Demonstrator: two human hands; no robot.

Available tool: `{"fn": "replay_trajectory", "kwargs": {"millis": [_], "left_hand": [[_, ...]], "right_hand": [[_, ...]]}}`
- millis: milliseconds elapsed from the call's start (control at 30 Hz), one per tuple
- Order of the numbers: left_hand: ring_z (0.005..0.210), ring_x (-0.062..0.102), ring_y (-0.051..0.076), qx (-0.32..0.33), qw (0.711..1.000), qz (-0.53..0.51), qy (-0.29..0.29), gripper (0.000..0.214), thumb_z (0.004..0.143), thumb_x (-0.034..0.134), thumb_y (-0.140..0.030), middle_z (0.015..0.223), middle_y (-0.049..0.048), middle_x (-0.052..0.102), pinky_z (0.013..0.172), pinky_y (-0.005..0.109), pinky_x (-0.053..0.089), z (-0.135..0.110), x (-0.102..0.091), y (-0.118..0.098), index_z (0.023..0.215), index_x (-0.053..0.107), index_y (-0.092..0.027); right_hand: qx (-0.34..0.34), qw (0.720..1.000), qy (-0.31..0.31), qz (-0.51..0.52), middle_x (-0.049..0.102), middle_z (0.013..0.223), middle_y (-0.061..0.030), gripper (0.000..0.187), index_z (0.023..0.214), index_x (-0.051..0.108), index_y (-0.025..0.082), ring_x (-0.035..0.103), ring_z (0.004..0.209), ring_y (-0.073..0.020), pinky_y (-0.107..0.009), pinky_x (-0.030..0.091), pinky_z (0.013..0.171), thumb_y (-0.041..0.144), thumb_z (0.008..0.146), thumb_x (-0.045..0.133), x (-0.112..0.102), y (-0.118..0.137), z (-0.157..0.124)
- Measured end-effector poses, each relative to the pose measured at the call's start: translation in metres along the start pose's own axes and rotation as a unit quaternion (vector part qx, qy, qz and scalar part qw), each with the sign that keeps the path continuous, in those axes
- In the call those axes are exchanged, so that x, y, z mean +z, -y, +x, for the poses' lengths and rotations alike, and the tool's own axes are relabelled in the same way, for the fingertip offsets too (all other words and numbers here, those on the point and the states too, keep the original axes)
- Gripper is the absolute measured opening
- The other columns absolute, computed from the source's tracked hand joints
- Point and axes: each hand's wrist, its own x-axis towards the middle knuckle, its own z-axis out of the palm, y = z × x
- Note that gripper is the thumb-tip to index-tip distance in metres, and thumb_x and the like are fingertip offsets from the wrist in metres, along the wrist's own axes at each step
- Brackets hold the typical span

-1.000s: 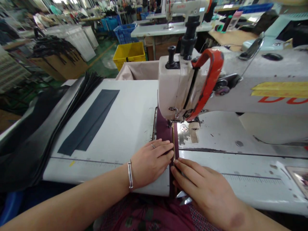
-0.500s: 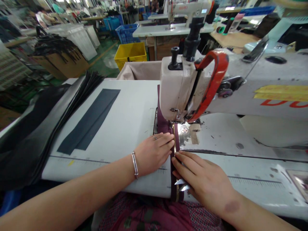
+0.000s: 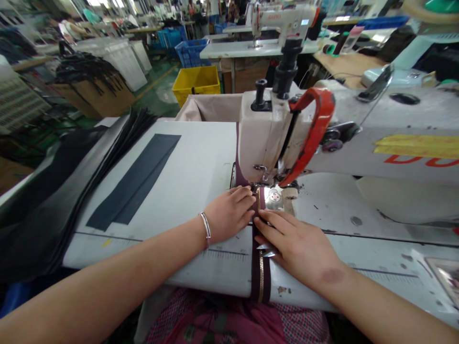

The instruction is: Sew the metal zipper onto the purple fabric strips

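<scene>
A maroon strip with a gold zipper (image 3: 260,272) runs from the table's front edge up under the head of a sewing machine (image 3: 272,134) and out behind it. My left hand (image 3: 231,212), with a ring and a silver bracelet, lies flat on the strip's left side, fingers stretched toward the needle. On the strip's right side my right hand (image 3: 296,243) presses down with fingers extended. Under its palm pokes out a small pair of metal snips (image 3: 265,251).
A dark grey fabric panel (image 3: 138,179) lies on the white table (image 3: 186,157) to the left. A stack of black strips (image 3: 53,205) hangs over the table's left edge. A beige cloth bin (image 3: 210,107) and a yellow crate (image 3: 195,81) stand behind the table.
Both hands have slid forward toward the needle with the strip. More maroon strip now shows behind the machine head, and more zipper shows at the table's front edge.
</scene>
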Motion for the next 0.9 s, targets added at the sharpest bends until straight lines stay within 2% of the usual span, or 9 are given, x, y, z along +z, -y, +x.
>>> {"fn": "replay_trajectory", "kwargs": {"millis": [167, 367, 800, 900], "left_hand": [[0.117, 0.05, 0.021, -0.035, 0.999, -0.024, 0.014, 0.02, 0.092, 0.044, -0.024, 0.112, 0.0124, 0.059, 0.103, 0.04, 0.045, 0.0, 0.003, 0.005, 0.106, 0.052, -0.011], [0.116, 0.05, 0.021, -0.055, 0.997, -0.03, 0.033, 0.021, 0.09, 0.046, -0.025, 0.118, 0.0126, 0.057, 0.105, 0.037, 0.042, 0.002, 0.002, 0.007, 0.102, 0.055, -0.011], [0.118, 0.05, 0.021, -0.058, 0.997, -0.033, 0.032, 0.018, 0.09, 0.048, -0.025, 0.119, 0.0113, 0.057, 0.102, 0.04, 0.045, 0.0, 0.003, 0.006, 0.102, 0.055, -0.014], [0.117, 0.052, 0.02, -0.059, 0.997, -0.046, 0.022, 0.017, 0.089, 0.049, -0.024, 0.119, 0.0101, 0.058, 0.102, 0.037, 0.045, -0.001, 0.0, 0.012, 0.101, 0.056, -0.015]], "right_hand": [[0.01, 1.0, 0.009, 0.009, 0.056, 0.123, -0.0069, 0.045, 0.127, 0.051, 0.016, 0.049, 0.116, -0.027, -0.044, 0.055, 0.088, 0.021, 0.084, 0.06, 0.0, -0.005, 0.007], [0.017, 1.0, -0.004, 0.017, 0.056, 0.124, -0.0074, 0.038, 0.128, 0.051, 0.016, 0.049, 0.116, -0.0265, -0.044, 0.054, 0.089, 0.026, 0.092, 0.051, 0.004, -0.005, 0.009], [0.027, 0.999, -0.011, 0.037, 0.056, 0.123, -0.008, 0.038, 0.129, 0.051, 0.017, 0.048, 0.116, -0.0265, -0.044, 0.054, 0.089, 0.026, 0.091, 0.052, 0.007, -0.003, 0.007], [0.029, 0.999, -0.023, 0.041, 0.056, 0.123, -0.008, 0.037, 0.127, 0.051, 0.017, 0.049, 0.116, -0.0263, -0.043, 0.055, 0.087, 0.027, 0.091, 0.053, 0.008, -0.003, 0.007]]}}
